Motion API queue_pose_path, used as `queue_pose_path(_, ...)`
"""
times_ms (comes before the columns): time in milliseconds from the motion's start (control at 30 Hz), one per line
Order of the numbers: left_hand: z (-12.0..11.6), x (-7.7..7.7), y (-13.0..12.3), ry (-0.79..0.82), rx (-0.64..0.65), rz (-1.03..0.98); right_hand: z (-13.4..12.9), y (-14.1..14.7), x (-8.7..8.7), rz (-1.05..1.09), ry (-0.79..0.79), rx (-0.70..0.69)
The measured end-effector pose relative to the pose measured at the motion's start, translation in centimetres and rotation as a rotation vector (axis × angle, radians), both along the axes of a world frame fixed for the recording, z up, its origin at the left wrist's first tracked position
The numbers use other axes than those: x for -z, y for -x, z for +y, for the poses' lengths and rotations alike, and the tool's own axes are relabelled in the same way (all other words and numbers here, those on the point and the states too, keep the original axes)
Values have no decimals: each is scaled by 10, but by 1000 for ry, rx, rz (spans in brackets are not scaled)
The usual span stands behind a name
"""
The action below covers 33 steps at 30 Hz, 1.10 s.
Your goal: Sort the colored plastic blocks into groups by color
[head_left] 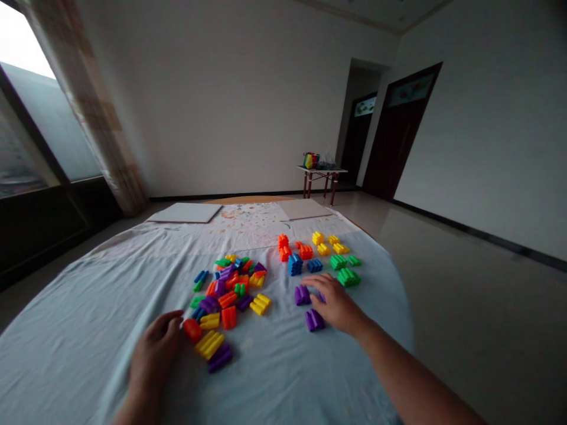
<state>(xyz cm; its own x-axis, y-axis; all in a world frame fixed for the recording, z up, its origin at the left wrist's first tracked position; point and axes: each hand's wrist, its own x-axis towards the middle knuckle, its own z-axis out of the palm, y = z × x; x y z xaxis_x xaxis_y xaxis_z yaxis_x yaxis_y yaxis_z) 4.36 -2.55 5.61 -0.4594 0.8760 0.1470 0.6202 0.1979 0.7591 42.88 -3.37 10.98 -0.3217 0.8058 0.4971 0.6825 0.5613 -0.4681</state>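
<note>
Right hand: we see it just above the purple blocks, its fingers curved downward; one piece of purple shows between thumb and fingers, but we cannot tell whether it is gripped.
Purple blocks: one lies just beyond the fingertips, another lies nearer to us, below the thumb.
Left hand: it rests by the left edge of the mixed pile, with fingers loosely bent and released; its fingertips are just beside a red-orange block, and we cannot tell if they touch.
Mixed pile: blocks of many colours lie between our two hands, some over others.
Colour groups: beyond the right hand we have orange blocks, blue blocks, yellow blocks and green blocks.
Table: a pale blue cloth covers it, with wrinkles; at the far end lie a white board and a beige board.
Room: we face a plain wall, with a curtain at left, a small table and a dark door at right.
</note>
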Motion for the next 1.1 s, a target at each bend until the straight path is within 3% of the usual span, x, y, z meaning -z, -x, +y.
queue_pose_path(133, -2, -2, -4, 5, 8, -83, -16, 53, 5, 10, 81, -159)
queue_pose_path(300, -5, -5, -9, 5, -17, -77, -29, 117, 24, -27, 168, -350)
queue_pose_path(500, -5, -1, -8, -16, -5, -99, -27, 155, 42, -95, 168, -380)
queue_pose_path(900, -2, -6, -2, 81, 10, -69, -34, 118, 37, -188, 215, -240)
queue_pose_path(1000, -2, -5, 0, 101, 10, -97, -34, 103, 29, -34, 195, -178)
queue_pose_path(1100, -1, -1, 4, 111, -1, -100, -30, 68, 17, 200, 109, -22)
